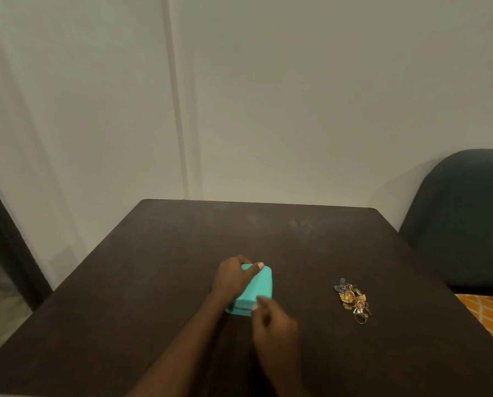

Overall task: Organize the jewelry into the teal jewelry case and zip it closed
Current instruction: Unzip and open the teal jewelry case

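While the teal jewelry case [256,287] sits closed on the dark table [153,282], a little nearer than the middle, both hands are on it. The left hand [233,277] lies over the case's left side, with the thumb stretched across the far edge of the lid and the fingers curled down over the far left corner, so it grips the case. The right hand [271,319] comes in from the near side; its thumb and fingertips are drawn together at the near right corner of the case, right at the seam between lid and base. They seem to pinch something there, but it is too small and blurred to say whether that is a zipper pull or the case's edge itself. The lid lies flat on the base with a thin dark line showing between them along the near side.

The jewelry [352,300] lies in a small heap on the table to the right of the case, well apart from it and from both hands. Gold-coloured pieces, a darker piece at the far end and a thin ring at the near end can be made out. Beyond the table's right corner stands a dark chair [462,219], and a pale wall [296,96] rises behind the table.
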Motion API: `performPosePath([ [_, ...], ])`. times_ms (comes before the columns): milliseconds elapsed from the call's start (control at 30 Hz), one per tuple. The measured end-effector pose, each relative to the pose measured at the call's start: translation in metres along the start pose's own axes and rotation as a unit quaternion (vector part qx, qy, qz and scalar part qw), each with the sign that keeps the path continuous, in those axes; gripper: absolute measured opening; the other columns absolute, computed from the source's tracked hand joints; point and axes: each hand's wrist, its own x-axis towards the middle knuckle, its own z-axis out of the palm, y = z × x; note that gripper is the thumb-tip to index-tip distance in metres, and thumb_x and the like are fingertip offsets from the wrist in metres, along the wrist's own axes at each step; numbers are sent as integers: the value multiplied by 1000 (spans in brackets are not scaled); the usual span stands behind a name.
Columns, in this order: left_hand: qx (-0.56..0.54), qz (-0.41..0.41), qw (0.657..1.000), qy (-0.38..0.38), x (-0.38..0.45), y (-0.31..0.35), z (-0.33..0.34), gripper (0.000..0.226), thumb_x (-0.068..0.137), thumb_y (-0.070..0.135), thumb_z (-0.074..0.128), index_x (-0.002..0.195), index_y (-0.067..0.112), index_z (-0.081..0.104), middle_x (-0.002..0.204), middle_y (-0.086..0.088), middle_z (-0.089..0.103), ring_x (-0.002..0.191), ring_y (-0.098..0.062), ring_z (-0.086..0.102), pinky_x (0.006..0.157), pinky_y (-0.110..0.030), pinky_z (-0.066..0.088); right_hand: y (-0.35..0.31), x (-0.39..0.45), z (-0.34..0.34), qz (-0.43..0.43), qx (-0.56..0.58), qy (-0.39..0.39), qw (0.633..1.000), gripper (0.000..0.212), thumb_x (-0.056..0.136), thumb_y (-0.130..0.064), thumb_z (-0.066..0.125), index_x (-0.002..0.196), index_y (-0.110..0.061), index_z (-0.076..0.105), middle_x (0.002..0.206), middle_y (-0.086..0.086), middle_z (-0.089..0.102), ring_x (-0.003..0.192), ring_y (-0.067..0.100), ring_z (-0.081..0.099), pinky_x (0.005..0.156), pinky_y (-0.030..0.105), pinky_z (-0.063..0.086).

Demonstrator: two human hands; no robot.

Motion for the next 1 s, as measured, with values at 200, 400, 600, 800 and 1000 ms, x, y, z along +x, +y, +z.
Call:
performPosePath([
  [200,10,6,1000,23,-3,-1,1,44,81,61,55,96,21,63,88,5,63,79,-10,59,66,-25,46,26,102,-26,0,-6,-56,998,33,96,-7,40,125,-11,54,123,5,59,109,16,55,88,23,42],
  [400,10,5,999,39,-6,-1,3,45,82,60,55,99,19,64,86,5,61,78,-11,58,62,-24,43,31,153,-28,-62,-86,-358,928,44,94,3,32,127,-17,54,92,6,60,73,19,50,55,20,44],
  [600,8,-7,999,46,-8,-2,4,46,80,62,55,97,21,63,86,5,62,78,-10,58,59,-24,40,34,164,-30,-111,-140,-382,907,34,97,-7,38,126,-11,56,115,6,63,83,13,57,71,15,48],
  [800,-5,-11,999,47,-8,-2,3,44,80,61,57,95,20,63,86,5,62,79,-11,59,61,-25,41,41,167,-24,-130,-223,-347,902,26,98,-13,38,116,-9,57,120,11,55,100,12,46,92,28,39],
  [1000,-1,-12,999,44,-9,-2,3,43,80,62,56,94,21,62,85,6,61,76,-9,57,56,-22,37,30,170,-28,-132,-200,-408,881,31,99,-10,35,125,-9,53,123,3,51,106,11,45,94,24,36],
])
